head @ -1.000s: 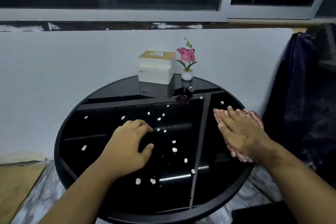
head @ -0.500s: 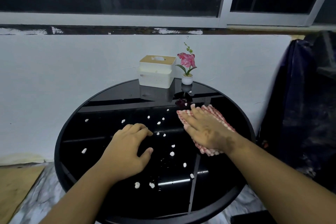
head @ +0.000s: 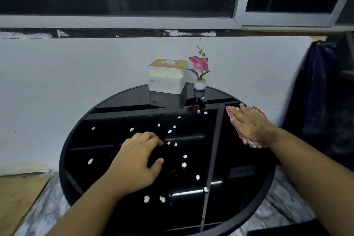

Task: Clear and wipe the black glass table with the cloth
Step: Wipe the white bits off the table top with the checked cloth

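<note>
Your right hand covers most of cloth (only checked edges show). Both your forearms cut off at bottom edge. Dark drape at right: blurred, cut by frame. Crumbs: too small to identify.

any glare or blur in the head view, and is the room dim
Head view: dim, bluish light; the round black glass table mirrors the white tissue box and pink potted flower, with a bright glare streak near its front; wide-angle bending at the edges; bottom-right floor slightly smeared.
</note>
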Tool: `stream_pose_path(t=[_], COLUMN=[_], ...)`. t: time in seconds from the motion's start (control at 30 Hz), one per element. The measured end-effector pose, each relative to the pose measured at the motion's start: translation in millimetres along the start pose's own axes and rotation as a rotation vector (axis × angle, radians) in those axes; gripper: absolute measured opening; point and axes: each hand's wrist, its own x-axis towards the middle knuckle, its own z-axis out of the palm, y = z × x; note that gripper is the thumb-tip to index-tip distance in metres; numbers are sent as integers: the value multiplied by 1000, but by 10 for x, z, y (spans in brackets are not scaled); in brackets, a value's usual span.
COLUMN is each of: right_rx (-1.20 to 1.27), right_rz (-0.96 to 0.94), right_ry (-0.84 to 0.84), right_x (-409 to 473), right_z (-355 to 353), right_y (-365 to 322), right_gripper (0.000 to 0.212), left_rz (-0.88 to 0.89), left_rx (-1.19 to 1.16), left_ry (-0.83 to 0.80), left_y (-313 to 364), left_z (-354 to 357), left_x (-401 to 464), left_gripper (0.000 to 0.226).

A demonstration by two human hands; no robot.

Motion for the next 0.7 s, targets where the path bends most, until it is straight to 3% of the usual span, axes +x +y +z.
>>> stream_pose_path(t=[0.13, 0.33, 0.53, 0.7], right_rx=[35, 77, 33, 27], right_rz=[-24, -230, -219, -53], right_ry=[-25, -36, 3, 52], right_x=[305, 181, -159, 294], right_z=[-101, -9, 18, -9], right_y=[-429, -890, -443, 33], right_gripper=[62, 61, 59, 81], left_rz=[-4, -10, -1, -18], left_rx=[0, 6, -3, -7], left_ry=[-10, -14, -7, 3], left_y=[10, 6, 2, 0], left_z=[-9, -9, -4, 4], left_x=[-13, -22, -19, -10], left_gripper=[53, 53, 56, 66])
